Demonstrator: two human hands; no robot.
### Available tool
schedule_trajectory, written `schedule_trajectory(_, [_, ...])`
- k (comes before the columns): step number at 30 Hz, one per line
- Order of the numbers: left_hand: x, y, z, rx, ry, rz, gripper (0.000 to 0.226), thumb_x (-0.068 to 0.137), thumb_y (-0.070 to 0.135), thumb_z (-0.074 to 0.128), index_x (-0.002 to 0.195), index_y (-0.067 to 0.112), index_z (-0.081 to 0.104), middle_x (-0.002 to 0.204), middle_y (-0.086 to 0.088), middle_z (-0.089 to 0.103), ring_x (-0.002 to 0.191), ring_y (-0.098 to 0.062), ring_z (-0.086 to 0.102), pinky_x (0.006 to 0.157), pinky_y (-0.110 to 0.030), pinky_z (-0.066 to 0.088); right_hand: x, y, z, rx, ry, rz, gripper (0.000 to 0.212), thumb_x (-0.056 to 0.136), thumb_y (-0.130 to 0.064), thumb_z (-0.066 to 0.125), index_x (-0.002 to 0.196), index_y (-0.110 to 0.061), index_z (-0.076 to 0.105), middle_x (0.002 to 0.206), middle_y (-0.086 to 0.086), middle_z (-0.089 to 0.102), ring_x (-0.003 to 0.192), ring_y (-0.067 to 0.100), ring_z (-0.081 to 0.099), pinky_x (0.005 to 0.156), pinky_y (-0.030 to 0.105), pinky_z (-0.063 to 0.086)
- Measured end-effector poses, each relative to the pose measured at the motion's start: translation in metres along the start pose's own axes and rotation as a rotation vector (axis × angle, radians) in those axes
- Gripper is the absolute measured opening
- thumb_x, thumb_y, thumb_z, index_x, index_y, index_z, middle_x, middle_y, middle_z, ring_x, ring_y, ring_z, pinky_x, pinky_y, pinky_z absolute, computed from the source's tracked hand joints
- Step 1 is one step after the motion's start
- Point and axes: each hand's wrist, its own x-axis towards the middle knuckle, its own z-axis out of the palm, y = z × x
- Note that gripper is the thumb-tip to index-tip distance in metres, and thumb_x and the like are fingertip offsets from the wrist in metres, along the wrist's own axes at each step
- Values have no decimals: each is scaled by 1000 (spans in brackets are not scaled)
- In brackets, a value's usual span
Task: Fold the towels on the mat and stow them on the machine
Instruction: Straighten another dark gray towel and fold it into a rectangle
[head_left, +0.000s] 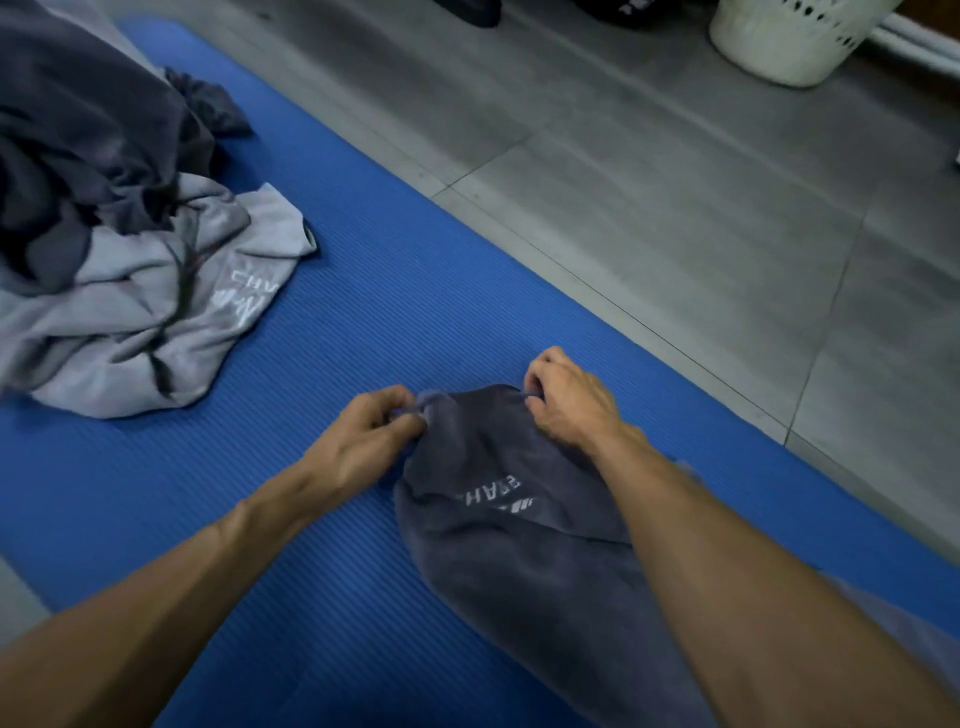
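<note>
The dark towel (519, 545) lies on the near right of the blue mat (363, 291). The left hand (363, 441) and right hand (566, 400) each pinch a far corner. It looks soft and floppy (probably light), so corners are best.

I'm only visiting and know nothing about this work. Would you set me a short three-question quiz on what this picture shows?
1. True or false: both hands pinch the far edge of the dark grey towel.
2. Where does the pile of unfolded towels lie? A) in the white basket B) on the blue mat C) on the grey floor tiles
3. Fill in: the lettering on the dark grey towel is ____ in colour.

Key: 1 true, the left hand and right hand both grip it. 2 B. 3 white.
</note>
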Motion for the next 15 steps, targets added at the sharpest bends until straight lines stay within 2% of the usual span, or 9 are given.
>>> schedule_trajectory(1, [-1,4,-6,-39,77,-20,20,84,27,62,77,9,59,65,-4,56,61,-16,51,58,-33,44,1,-2,-2,1,63,-4,9,92,-18,58,86,-24,54,108,-6,53,90,23,59,80,40,49])
schedule_trajectory(3, [-6,10,-24,9,171,-44,19,93,24,63,79,11,62,64,-6,63,55,-12,54,50,-24,45,2,-6,-10,26,184,14,12,91,-15,56,82,-21,51,92,-3,58,82,23,57,71,37,46])
schedule_trajectory(5, [-10,13,-51,165,178,-85,26,88,30,68,72,9,66,61,-5,65,52,-7,52,51,-22,43,8,-13,-21,52,335,21,7,91,-15,53,86,-19,50,85,1,60,77,24,54,66,34,39])
schedule_trajectory(7, [-13,8,-77,411,114,-162,37,79,38,76,59,8,64,49,3,56,45,-3,44,47,-20,37,20,-27,-31,70,394,-14,5,90,-13,53,88,-17,51,90,2,59,80,25,54,68,33,37])
schedule_trajectory(9, [-18,-1,-91,544,17,-253,39,76,40,78,55,11,64,47,9,51,45,-2,45,47,-18,36,34,-46,-34,90,314,-64,8,90,-16,56,98,-15,54,104,4,58,93,26,56,76,36,42])
schedule_trajectory(11, [-25,-12,-98,502,-32,-280,36,78,40,77,64,9,65,55,8,56,55,-6,51,55,-23,41,49,-63,-26,77,152,-74,26,91,-23,59,115,-13,53,121,6,54,110,27,53,89,39,42])
schedule_trajectory(13, [-33,-19,-102,371,10,-253,35,79,40,76,66,11,61,57,9,56,55,-6,52,54,-24,40,62,-73,-9,19,8,-67,43,90,-28,61,127,-9,49,138,9,46,124,31,48,98,38,40])
schedule_trajectory(15, [-37,-22,-108,339,97,-207,33,83,39,72,66,17,55,55,9,55,52,-4,51,55,-24,39,72,-79,2,-20,-29,-45,56,91,-28,59,139,-6,41,156,8,26,136,34,38,109,42,36])
